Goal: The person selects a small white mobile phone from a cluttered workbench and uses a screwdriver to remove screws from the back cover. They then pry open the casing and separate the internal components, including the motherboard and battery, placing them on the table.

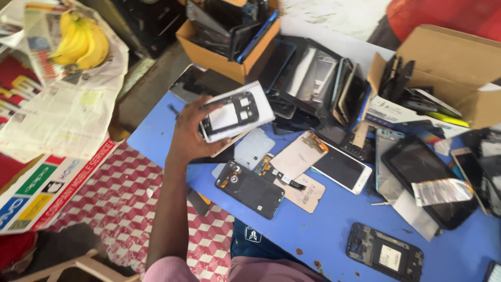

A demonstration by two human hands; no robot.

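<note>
My left hand (187,137) is raised over the left end of a blue table (334,219). It grips a white phone back frame (235,110) with a black inner frame, and other flat parts are stacked beneath it. Below the hand, on the table, lies a black phone housing (250,189). Beside that are a bare display panel (298,154) and a white phone (342,168). My right hand is not in view.
Two cardboard boxes (219,55) (449,57) of phone parts stand at the back, with a pile of screens between them. A black tablet (425,172) and a black mid-frame (385,251) lie to the right. Bananas (81,39) rest on newspaper (62,115) at the left.
</note>
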